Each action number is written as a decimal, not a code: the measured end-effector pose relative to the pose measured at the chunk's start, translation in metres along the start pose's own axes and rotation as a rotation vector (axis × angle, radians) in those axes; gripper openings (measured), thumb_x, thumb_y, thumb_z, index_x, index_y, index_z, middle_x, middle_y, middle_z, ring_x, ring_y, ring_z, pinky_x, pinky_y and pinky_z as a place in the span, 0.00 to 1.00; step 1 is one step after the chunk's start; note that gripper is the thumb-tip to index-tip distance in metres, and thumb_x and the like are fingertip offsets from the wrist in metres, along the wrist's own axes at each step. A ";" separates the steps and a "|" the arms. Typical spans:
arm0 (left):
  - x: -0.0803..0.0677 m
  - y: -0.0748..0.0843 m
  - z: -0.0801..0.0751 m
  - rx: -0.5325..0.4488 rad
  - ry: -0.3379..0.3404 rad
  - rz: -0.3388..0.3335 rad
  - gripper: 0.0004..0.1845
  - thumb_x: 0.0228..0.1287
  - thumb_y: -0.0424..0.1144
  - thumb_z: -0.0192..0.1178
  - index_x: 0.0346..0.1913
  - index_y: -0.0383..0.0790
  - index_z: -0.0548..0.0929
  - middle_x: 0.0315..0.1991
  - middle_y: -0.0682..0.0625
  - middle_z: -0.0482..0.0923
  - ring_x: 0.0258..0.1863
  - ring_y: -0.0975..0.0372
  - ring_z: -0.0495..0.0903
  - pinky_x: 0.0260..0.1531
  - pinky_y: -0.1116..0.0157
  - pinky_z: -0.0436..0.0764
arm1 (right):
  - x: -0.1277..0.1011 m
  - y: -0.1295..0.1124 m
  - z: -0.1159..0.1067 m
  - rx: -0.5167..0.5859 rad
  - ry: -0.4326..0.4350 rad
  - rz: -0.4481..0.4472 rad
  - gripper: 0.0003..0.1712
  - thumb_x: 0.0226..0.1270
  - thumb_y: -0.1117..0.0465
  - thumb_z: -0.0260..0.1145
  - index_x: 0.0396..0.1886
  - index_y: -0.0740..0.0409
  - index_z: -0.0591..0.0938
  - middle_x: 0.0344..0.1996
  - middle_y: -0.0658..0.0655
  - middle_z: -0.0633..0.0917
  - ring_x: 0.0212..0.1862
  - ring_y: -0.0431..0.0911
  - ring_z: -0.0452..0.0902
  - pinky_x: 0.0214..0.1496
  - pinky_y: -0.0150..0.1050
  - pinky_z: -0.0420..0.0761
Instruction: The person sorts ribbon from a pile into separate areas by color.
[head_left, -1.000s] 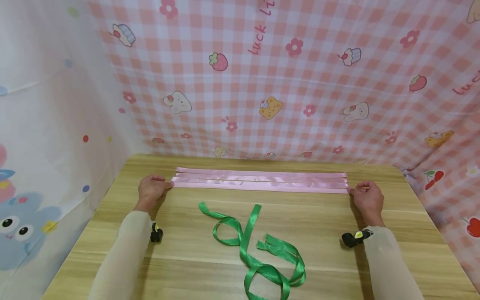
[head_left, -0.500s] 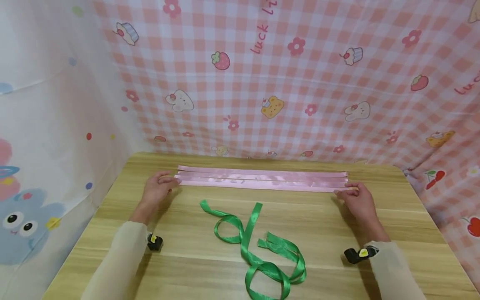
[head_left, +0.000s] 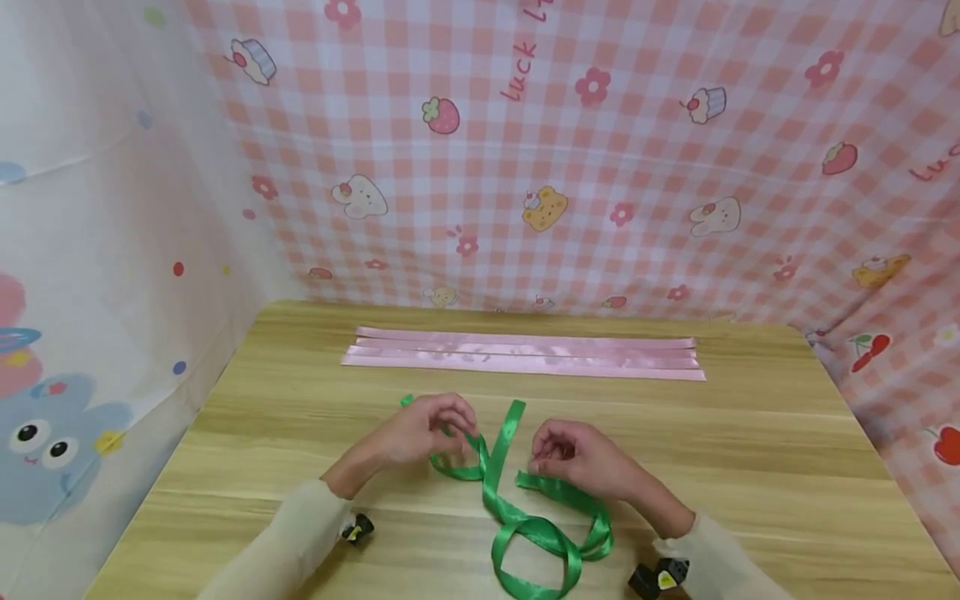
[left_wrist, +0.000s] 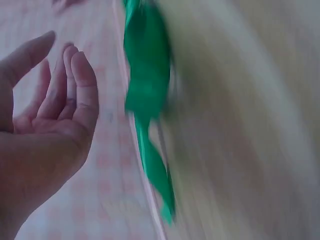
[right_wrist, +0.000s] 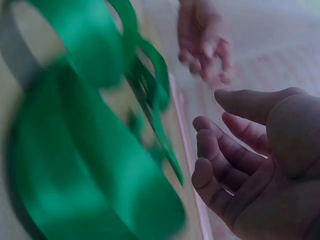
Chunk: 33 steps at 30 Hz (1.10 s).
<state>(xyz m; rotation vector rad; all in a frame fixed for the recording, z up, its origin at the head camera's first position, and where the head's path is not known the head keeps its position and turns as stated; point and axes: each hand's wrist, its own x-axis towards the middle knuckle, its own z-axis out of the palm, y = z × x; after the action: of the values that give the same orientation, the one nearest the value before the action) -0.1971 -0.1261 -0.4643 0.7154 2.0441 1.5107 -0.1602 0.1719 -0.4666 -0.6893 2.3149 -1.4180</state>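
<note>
Several pink satin ribbon strips [head_left: 525, 354] lie flat side by side across the back of the table. In front of them a green ribbon [head_left: 555, 533] lies in loose loops and twists. My left hand [head_left: 423, 429] hovers over the green ribbon's left loop, fingers loosely bent and holding nothing. Over the ribbon's right end is my right hand [head_left: 581, 458], its fingers relaxed and curved with a gap to the thumb. In the right wrist view the green ribbon [right_wrist: 90, 150] fills the left side, beside the bare fingers. The left wrist view shows the left palm [left_wrist: 50, 145] with nothing in it.
The wooden table [head_left: 787, 467] has rounded back corners. Behind it hangs a pink checked cloth [head_left: 480, 167], and a white printed cloth [head_left: 90, 250] hangs at the left. A black wrist camera [head_left: 358, 529] is strapped to the left wrist, another black camera [head_left: 658, 577] to the right.
Both hands have left the ends of the pink strips and moved inward and nearer, over the green ribbon. The pink strips stay flat at the back.
</note>
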 end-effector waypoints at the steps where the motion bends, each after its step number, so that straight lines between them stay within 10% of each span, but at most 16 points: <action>1: 0.000 0.002 0.007 0.042 -0.049 0.013 0.14 0.61 0.23 0.64 0.49 0.33 0.78 0.47 0.38 0.84 0.42 0.53 0.82 0.40 0.68 0.80 | 0.000 -0.002 0.006 0.013 -0.026 0.000 0.06 0.65 0.63 0.71 0.37 0.58 0.81 0.31 0.53 0.85 0.33 0.40 0.78 0.34 0.31 0.78; 6: 0.000 0.009 0.036 0.341 -0.180 0.066 0.14 0.59 0.27 0.68 0.45 0.46 0.81 0.40 0.52 0.81 0.37 0.61 0.75 0.36 0.71 0.75 | -0.002 -0.003 0.017 0.053 -0.065 -0.009 0.05 0.64 0.65 0.71 0.36 0.58 0.81 0.29 0.52 0.84 0.30 0.39 0.76 0.31 0.29 0.76; 13: -0.001 0.000 0.046 0.525 -0.161 0.102 0.15 0.56 0.29 0.69 0.43 0.49 0.83 0.35 0.58 0.77 0.36 0.66 0.71 0.39 0.72 0.73 | -0.004 0.001 0.018 0.086 -0.087 0.000 0.06 0.64 0.64 0.71 0.36 0.59 0.81 0.28 0.53 0.83 0.30 0.38 0.76 0.31 0.29 0.76; 26: -0.007 0.018 0.035 0.208 0.033 0.077 0.08 0.62 0.40 0.70 0.42 0.46 0.82 0.36 0.60 0.81 0.43 0.65 0.79 0.55 0.53 0.75 | -0.008 -0.013 0.036 0.143 -0.088 -0.036 0.10 0.69 0.57 0.68 0.43 0.57 0.79 0.36 0.56 0.86 0.40 0.42 0.82 0.45 0.34 0.80; 33: -0.009 0.038 0.023 0.023 0.044 0.148 0.10 0.64 0.36 0.67 0.45 0.42 0.79 0.36 0.50 0.82 0.39 0.60 0.82 0.47 0.58 0.79 | -0.006 -0.029 0.026 0.223 -0.004 -0.048 0.11 0.69 0.65 0.66 0.46 0.66 0.77 0.37 0.62 0.85 0.41 0.45 0.83 0.47 0.37 0.82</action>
<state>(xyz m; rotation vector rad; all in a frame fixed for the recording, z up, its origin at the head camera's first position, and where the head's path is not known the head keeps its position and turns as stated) -0.1707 -0.1069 -0.4330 0.8660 2.0839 1.5993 -0.1353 0.1452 -0.4520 -0.6840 2.1063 -1.6627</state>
